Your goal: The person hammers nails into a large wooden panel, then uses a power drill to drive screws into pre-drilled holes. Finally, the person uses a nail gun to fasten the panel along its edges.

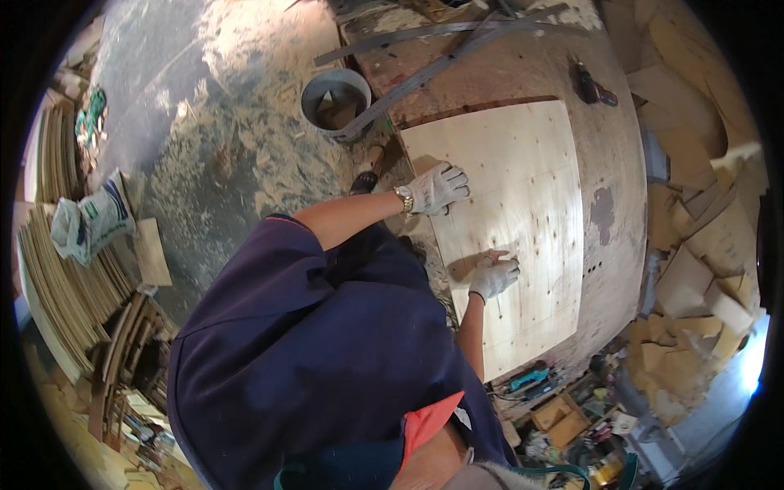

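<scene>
A pale plywood sheet, marked with small dark spots and faint lines, lies flat on a worn brown workbench. My left hand, in a whitish work glove with a watch at the wrist, rests on the sheet near its left edge, fingers stretched out. Lower on the same sheet is my gloved right hand, its fingers curled. A small reddish bit shows by its thumb; whether that is bare skin or a held thing is unclear.
Long metal straightedges cross the bench's far end, one reaching over a grey bucket. A dark hand tool lies far right. Cardboard scraps fill the right side. Stacked boards stand left, and sawdust covers the floor.
</scene>
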Demonstrator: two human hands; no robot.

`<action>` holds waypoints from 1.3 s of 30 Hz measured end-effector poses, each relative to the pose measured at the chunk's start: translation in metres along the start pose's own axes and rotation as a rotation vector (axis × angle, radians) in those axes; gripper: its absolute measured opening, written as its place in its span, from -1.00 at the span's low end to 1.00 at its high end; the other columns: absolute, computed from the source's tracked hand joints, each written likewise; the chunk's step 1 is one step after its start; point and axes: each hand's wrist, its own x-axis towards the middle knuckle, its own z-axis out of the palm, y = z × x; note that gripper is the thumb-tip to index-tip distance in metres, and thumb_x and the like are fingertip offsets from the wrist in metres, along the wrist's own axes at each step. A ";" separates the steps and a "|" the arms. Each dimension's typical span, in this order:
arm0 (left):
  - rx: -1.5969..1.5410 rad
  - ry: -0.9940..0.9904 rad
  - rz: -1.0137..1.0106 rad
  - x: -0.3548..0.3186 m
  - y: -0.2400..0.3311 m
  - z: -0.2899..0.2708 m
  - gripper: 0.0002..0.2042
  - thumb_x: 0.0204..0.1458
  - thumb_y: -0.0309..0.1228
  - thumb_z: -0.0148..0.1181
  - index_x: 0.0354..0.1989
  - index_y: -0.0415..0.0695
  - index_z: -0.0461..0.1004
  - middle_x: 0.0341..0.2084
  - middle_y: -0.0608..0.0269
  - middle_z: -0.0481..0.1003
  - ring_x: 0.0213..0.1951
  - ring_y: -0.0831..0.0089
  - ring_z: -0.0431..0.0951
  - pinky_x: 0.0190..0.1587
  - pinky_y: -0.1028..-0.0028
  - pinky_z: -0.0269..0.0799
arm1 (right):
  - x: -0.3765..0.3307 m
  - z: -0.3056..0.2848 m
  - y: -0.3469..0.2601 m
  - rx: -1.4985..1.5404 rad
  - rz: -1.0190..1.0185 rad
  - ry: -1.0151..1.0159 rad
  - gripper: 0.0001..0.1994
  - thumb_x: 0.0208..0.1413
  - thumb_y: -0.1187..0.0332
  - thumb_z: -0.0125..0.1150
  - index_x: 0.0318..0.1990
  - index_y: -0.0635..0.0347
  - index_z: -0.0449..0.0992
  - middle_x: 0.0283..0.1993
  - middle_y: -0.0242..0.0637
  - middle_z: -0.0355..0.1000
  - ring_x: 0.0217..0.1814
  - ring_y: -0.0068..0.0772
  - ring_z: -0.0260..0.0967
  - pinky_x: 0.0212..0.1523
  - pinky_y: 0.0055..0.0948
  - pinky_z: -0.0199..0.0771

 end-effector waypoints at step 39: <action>0.327 -0.953 -0.342 -0.281 -0.014 0.032 -0.20 0.05 0.18 0.22 0.44 0.04 0.29 0.35 -0.17 0.35 0.33 -0.14 0.38 0.30 -0.04 0.35 | -0.457 0.067 0.225 0.373 0.625 -0.338 -0.35 0.26 -0.16 0.08 0.13 0.33 0.51 0.05 0.30 0.54 0.11 0.37 0.51 0.11 0.14 0.48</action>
